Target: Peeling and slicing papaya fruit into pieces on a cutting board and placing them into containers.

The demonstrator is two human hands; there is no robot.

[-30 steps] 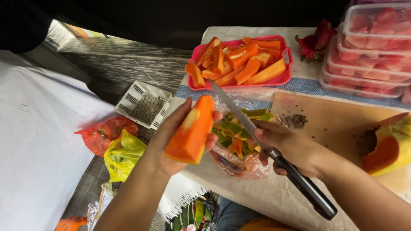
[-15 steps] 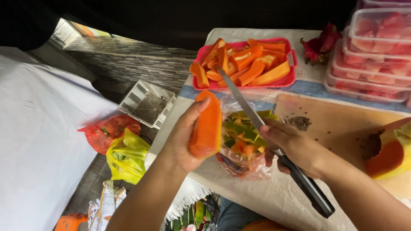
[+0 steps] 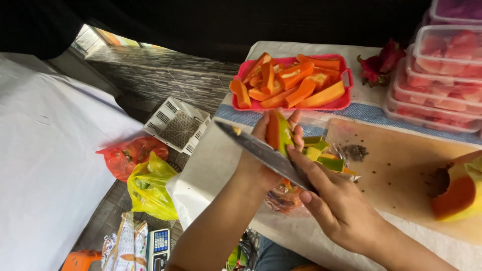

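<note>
My left hand (image 3: 261, 155) holds an orange papaya slice (image 3: 277, 133) upright, its yellow-green skin facing right. My right hand (image 3: 336, 206) grips a long knife (image 3: 261, 150), the blade lying across the left hand, its tip pointing left. Under both hands sits a clear plastic bag (image 3: 286, 195) with green and yellow peel strips (image 3: 324, 155) in it. A pink tray (image 3: 344, 103) of cut papaya sticks stands just beyond the hands.
A wooden cutting board (image 3: 401, 170) with dark seeds lies to the right, a cut papaya piece (image 3: 459, 193) at its far edge. Stacked clear boxes of fruit (image 3: 442, 75) and a dragon fruit (image 3: 379, 62) stand at the back right. Red and yellow bags (image 3: 143, 173), a white basket (image 3: 178, 125) and a scale (image 3: 159, 246) lie on the floor.
My left hand has turned the papaya slice so its skin edge faces up. The knife blade has swung left and now lies over the left hand.
</note>
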